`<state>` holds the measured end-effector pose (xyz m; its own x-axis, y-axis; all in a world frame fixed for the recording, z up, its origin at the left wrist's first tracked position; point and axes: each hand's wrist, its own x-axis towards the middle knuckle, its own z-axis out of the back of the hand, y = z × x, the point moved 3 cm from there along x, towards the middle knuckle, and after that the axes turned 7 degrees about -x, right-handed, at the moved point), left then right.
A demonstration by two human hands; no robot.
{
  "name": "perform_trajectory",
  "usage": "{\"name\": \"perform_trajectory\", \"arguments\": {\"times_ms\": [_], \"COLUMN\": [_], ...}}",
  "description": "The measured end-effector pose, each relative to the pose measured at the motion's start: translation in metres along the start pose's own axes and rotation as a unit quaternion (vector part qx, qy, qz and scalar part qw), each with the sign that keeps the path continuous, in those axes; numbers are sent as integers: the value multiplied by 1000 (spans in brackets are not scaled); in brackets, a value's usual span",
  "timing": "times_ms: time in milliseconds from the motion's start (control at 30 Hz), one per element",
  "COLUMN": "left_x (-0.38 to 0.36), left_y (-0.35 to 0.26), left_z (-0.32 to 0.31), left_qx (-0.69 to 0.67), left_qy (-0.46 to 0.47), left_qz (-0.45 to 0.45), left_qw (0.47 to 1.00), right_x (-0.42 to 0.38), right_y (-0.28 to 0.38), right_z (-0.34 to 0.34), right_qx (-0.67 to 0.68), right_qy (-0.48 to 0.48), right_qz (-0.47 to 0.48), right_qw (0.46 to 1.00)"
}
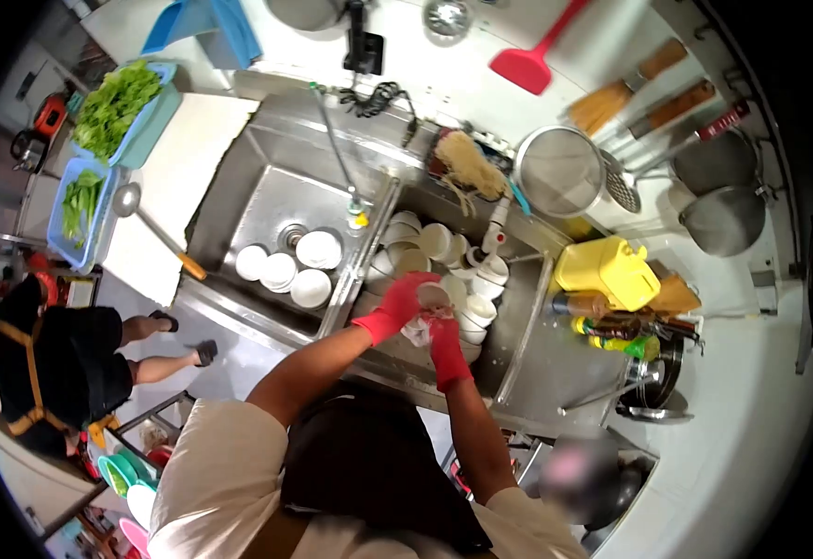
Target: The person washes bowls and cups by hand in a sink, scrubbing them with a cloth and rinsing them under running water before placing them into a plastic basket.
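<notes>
Both my hands wear red rubber gloves and meet above the right sink basin (509,377). My left hand (401,306) is closed around a small white bowl (433,296). My right hand (446,347) is closed on a pale, crumpled cloth (416,333) pressed near the bowl's lower edge; its fingertips are partly hidden. Beyond and beside my hands, several white bowls (436,240) crowd the same basin. In the left sink basin (267,200), stacks of white bowls (319,249) stand around the drain.
A faucet (498,224) reaches over the right basin. A yellow jug (607,272) and bottles stand at right. Strainers (560,172) and brushes hang on the wall. Left are a white board (183,158), a ladle (150,219) and lettuce baskets (150,116). Another person (62,359) is at far left.
</notes>
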<state>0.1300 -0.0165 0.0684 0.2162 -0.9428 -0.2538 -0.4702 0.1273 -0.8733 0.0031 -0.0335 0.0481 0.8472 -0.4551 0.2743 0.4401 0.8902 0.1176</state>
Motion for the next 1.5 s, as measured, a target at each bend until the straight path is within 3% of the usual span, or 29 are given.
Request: {"name": "perform_trajectory", "arguments": {"times_ms": [67,133,200,233,267,367,400,433,500,567,667,700,733,833,867,900,933,1000,1067,1100,1133,1200,1233,1267,1333,1367,1400,1467,1500], "left_x": [-19,-23,-34,-38,-41,-37,-45,-50,-56,-47,-64,-65,-66,-73,-77,-81,-75,-72,-61,-56,-46,-27,-22,-16,2,6,19,54,65], "left_y": [-23,-6,-2,-4,-12,10,-26,-35,-45,56,3,36,69,84,92,103,115,46,58,20,-25,-48,-79,-67,6,-4,40,145,177], "left_z": [4,32,62,79,105,229,243,267,311,438,404,444,483,480,500,534,541,462,486,434,369,299,222,191,138,75,52,33,34], "left_qx": [287,266,147,66,109,191,239,210,212,58,124,264,405,82,84,374,622,673,576,232,259,432,299,366,286,282,248,-60,-62], "left_qy": [-74,-120,-223,-255,-295,-451,-456,-511,-544,-556,-664,-606,-535,-597,-590,-448,-253,-167,-327,-532,-624,-553,-488,-402,-247,-183,-170,-149,-147], "left_qz": [-174,-152,-109,-128,-161,-164,-64,-78,-21,-83,-4,88,158,129,133,231,296,301,234,137,65,-156,-210,-281,-249,-229,-136,212,214], "left_qw": [939,944,958,956,935,856,855,829,811,825,737,745,724,787,791,779,679,654,712,803,735,695,793,791,892,914,944,964,964], "right_x": [3,1,-11,-8,-14,-33,-56,-80,-95,-97,-97,-106,-117,-149,-142,-138,-133,-114,-95,-91,-96,-114,-117,-118,-130,-141,-147,-148,-145], "right_y": [7,8,-3,-7,-18,-31,-51,-55,-50,-45,-38,-39,-42,-56,-58,-60,-61,-57,-59,-62,-68,-80,-81,-83,-87,-93,-98,-98,-96], "right_z": [-6,-21,-42,-37,-34,-30,-51,-74,-63,-40,-25,-35,-43,-64,-60,-54,-47,-40,-18,-12,-17,-36,-32,-28,-33,-45,-51,-41,-34], "right_qx": [29,112,388,296,299,-58,305,594,542,430,240,370,367,426,397,378,358,492,476,467,468,435,437,444,450,429,403,404,406], "right_qy": [155,177,130,0,4,15,62,95,111,136,166,162,165,136,149,154,159,17,41,73,66,51,47,84,119,86,53,48,43], "right_qz": [-149,-240,-441,-242,-240,23,-283,-524,-501,-433,-306,-482,-487,-544,-506,-493,-480,-473,-475,-471,-474,-493,-498,-540,-583,-522,-455,-454,-450], "right_qw": [976,948,798,924,924,998,907,603,666,781,906,778,775,710,751,768,785,731,739,745,743,752,748,710,666,732,793,793,794]}}
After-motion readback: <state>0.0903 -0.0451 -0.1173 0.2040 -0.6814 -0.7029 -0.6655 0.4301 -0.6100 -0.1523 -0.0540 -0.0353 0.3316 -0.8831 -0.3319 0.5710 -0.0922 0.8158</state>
